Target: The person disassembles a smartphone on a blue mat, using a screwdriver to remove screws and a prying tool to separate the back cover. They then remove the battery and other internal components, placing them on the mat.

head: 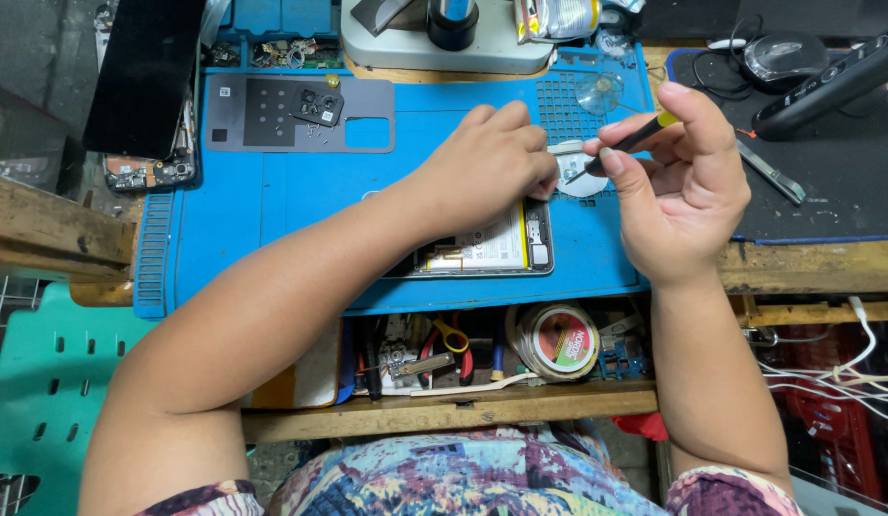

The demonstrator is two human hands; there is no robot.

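The left hand (487, 162) rests on the top end of an opened phone (492, 250) that lies flat on a blue work mat (272, 201). The fingers are curled down and press on the phone's upper edge, holding it in place rather than gripping around it. The phone is open, so its pale battery and a dark strip at one end show from under the hand. The right hand (678, 186) is raised just beside the left one. It pinches a thin screwdriver (625, 145) with a black shaft and a yellow end between the thumb and the first fingers. The tip points down and to the left, toward a small white round dish (582, 177) on the mat — whether the tip touches anything is too small to tell. Farther back on the mat lies a grey phone back cover (300, 115) with a dark camera piece on it. To the far left another phone (143, 81) with a black screen leans over the mat's edge. At the top sits the grey base of a microscope (444, 43). To the right is a black pad (826, 182) with a computer mouse (783, 55) and metal tweezers (770, 172) on it. Below the mat, an open wooden tray holds pliers with red handles (444, 349) and a roll of tape (558, 339) — all well apart from the hands.
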